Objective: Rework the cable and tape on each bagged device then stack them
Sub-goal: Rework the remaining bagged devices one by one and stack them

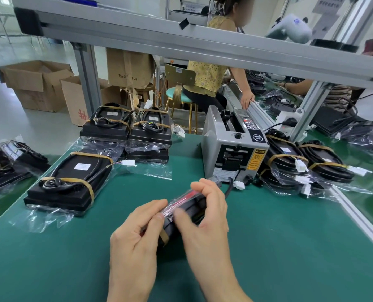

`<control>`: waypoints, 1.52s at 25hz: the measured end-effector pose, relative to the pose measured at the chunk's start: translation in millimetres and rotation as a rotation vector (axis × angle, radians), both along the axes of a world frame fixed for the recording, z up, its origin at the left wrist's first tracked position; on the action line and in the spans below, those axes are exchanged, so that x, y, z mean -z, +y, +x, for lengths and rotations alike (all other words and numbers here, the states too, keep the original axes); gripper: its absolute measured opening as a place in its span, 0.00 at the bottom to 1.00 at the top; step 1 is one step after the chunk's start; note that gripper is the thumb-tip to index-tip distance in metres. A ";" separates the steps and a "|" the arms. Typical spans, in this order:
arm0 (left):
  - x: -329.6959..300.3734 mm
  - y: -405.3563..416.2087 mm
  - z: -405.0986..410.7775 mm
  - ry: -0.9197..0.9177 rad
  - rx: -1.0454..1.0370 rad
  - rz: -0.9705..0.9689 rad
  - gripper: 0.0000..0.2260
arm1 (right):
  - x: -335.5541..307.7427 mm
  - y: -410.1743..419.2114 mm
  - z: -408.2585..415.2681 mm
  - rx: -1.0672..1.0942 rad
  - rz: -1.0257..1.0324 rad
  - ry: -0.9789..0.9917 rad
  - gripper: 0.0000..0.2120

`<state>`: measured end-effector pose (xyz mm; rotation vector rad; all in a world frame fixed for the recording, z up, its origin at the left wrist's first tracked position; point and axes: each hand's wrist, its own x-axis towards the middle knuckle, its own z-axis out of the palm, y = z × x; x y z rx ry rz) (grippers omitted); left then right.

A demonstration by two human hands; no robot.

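Observation:
Both my hands hold one black bagged device (188, 209) on its edge above the green table (268, 247). My left hand (137, 232) grips its near end, where a brown tape strip (164, 236) shows. My right hand (207, 216) wraps over its top; the fingers are blurred. A black cable (229, 188) trails off its far end. Another bagged device (65, 182) with taped cable lies flat to the left. Two stacks (126, 129) stand behind it.
A grey tape dispenser (233, 149) stands at the table's centre back. More bagged devices (305, 162) pile up to its right and at the far left (7, 162). An aluminium frame beam (181, 40) crosses overhead. A seated person (205, 73) works beyond; cardboard boxes (39, 83) sit on the floor.

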<state>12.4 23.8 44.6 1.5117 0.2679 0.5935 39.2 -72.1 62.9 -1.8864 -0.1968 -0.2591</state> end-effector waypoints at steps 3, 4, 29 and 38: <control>-0.8 2.7 0.9 -0.009 -0.008 0.029 0.14 | -1.1 -7.8 1.6 -0.073 -0.148 -0.020 0.25; -1.0 4.4 1.4 -0.013 -0.006 0.039 0.14 | -2.4 -14.6 7.8 -0.066 -0.194 -0.035 0.24; -44.1 -15.1 43.4 0.000 0.046 1.141 0.14 | -20.5 -94.4 92.9 -0.280 -0.692 -0.436 0.05; -41.4 -13.6 45.8 -0.023 0.017 1.149 0.17 | -37.0 -107.4 102.7 -0.476 -0.698 -0.384 0.03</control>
